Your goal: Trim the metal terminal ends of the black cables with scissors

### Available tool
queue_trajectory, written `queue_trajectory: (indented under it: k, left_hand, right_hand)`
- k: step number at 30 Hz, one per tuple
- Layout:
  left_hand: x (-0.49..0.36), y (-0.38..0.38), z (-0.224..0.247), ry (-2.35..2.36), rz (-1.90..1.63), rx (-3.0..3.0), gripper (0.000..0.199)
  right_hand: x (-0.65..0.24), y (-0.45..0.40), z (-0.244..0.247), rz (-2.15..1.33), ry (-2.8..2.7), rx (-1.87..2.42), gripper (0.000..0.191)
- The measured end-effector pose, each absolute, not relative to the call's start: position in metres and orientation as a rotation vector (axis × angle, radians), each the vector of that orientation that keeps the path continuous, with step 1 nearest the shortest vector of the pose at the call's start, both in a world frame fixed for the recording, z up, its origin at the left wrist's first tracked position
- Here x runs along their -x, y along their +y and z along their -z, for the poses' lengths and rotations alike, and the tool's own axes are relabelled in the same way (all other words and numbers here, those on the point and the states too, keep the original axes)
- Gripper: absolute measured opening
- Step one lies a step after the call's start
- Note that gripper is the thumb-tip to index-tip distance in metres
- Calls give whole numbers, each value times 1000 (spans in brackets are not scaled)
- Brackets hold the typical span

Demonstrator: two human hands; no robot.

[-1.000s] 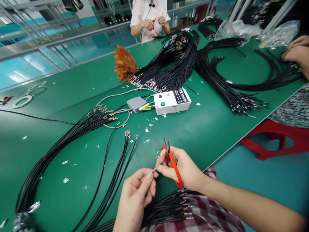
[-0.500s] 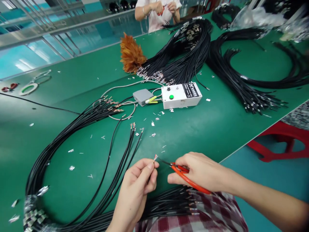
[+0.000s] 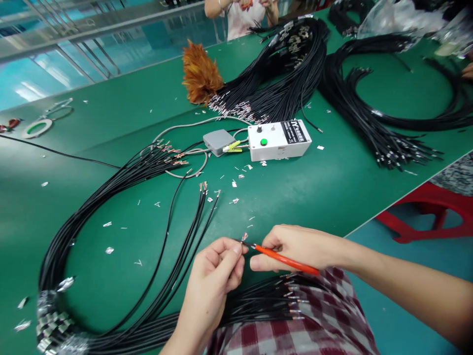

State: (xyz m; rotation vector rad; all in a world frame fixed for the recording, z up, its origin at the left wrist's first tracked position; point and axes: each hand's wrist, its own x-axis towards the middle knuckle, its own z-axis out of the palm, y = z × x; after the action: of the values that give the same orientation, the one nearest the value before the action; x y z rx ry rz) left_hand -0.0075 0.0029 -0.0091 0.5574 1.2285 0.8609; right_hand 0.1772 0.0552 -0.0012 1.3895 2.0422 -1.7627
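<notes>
Between its thumb and fingers my left hand (image 3: 216, 271) pinches the end of a black cable, whose thin coloured wires (image 3: 244, 236) stick out past the fingertips. My right hand (image 3: 295, 246) is closed around red-handled cutters (image 3: 284, 258). Their tip is at the exposed wires, beside the left fingertips; whether the blades touch the wires I cannot tell. Below the hands, a bundle of black cables (image 3: 258, 301) with stripped ends lies across the table edge and the checked cloth on my lap. Several single cables (image 3: 195, 231) lie left of my left hand.
A white box with a green button (image 3: 279, 140) stands mid-table, wired to a grey pad (image 3: 219, 142). Looped black cables (image 3: 81, 212) lie left, more bundles (image 3: 273, 74) behind. An orange feather duster (image 3: 201, 74), a tape roll (image 3: 37, 128), scraps and a red stool (image 3: 432, 207) are around. A person (image 3: 242, 17) works opposite.
The cutters have moved left, in to the wires at my left fingertips, and have turned so that one handle shows. My view has shifted slightly.
</notes>
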Motion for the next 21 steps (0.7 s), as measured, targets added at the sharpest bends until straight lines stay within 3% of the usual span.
queue_trajectory:
  k: [8,17,21]
  left_hand:
    - [7,2,8,1244,-851,-559,27]
    - [6,3,14,1270,-842,-603,29]
    - [6,1,14,1258,-856,-605,30]
  right_hand:
    - [-178,59,0,1972,1869,-1292,56]
    - [-178,52,0,1609,2193,-1490,61]
    - [-176,55,-2,1714,2064,-1369,60]
